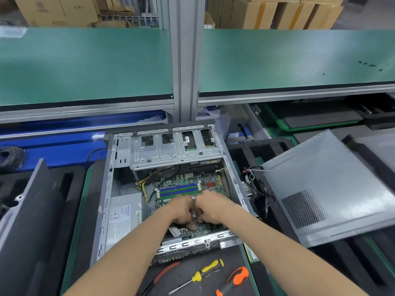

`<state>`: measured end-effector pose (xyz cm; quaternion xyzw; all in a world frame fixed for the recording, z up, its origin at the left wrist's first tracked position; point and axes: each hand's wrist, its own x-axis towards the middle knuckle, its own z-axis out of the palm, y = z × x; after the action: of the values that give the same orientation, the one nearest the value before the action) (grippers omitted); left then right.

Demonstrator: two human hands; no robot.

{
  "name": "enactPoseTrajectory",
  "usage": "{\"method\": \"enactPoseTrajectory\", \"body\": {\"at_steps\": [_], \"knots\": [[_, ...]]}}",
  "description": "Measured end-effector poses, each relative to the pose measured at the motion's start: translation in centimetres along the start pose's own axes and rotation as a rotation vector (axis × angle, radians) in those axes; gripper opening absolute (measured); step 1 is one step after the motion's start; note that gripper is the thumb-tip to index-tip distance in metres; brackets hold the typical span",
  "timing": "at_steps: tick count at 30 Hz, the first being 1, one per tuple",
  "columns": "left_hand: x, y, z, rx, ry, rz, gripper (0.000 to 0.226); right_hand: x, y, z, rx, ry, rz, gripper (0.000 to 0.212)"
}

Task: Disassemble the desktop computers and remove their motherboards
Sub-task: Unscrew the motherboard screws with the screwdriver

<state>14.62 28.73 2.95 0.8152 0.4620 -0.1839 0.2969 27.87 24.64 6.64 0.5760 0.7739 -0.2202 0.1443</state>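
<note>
Both grips inside open computer case (pixel 111 189), green shelf (pixel 85 65), cardboard boxes (pixel 277 13) behind

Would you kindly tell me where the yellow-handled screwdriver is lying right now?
In the head view, the yellow-handled screwdriver lies on the dark mat just in front of the open computer case, between the red-handled tool and orange-handled tool.

1. Shelf (pixel 85 65) up top was flat green with a black front edge.
2. Motherboard (pixel 181 184) was green, with blue and green RAM slots (pixel 178 190) in stripes and one red connector (pixel 211 184).
3. Case (pixel 106 189) was bare silver-grey.
4. Loose side panel (pixel 320 189) was grey with a patch of black dots.
5. Screwdriver (pixel 205 272) had a yellow and black handle; the tool (pixel 235 278) next to it was orange and black.
6. Cardboard boxes (pixel 277 13) were tan.
</note>
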Motion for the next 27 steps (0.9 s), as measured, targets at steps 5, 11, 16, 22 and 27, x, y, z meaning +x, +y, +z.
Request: {"method": "enactPoseTrajectory", "body": {"at_steps": [5, 11, 16, 22, 27], "knots": [[-0.1, 0.0, 0.0, -0.067, -0.023, -0.009, 0.025, -0.1, 0.0, -0.2, 0.038, -0.006, 0.035, 0.011], [0.0, 0.0, -0.1, -0.138, -0.046, -0.021, 0.014, -0.1, -0.3, -0.4, 0.04, -0.032, 0.055, 0.01], [0.0, -0.4, -1.5, -0.24, 0.128, -0.031, 0.021, 0.3, 0.1, -0.7, 0.054, 0.059, 0.114, 0.012], [0.9, -1.7, -3.3, -0.095, 0.334, -0.136, 0.031, 1.4, 0.9, -0.1, 0.01, 0.131, 0.148, 0.06], [1.8, -3.0, -5.6, 0.043, 0.15, -0.259, 0.024, 2.1, 1.2, 0.8, -0.017, 0.016, 0.181, 0.079]]}}
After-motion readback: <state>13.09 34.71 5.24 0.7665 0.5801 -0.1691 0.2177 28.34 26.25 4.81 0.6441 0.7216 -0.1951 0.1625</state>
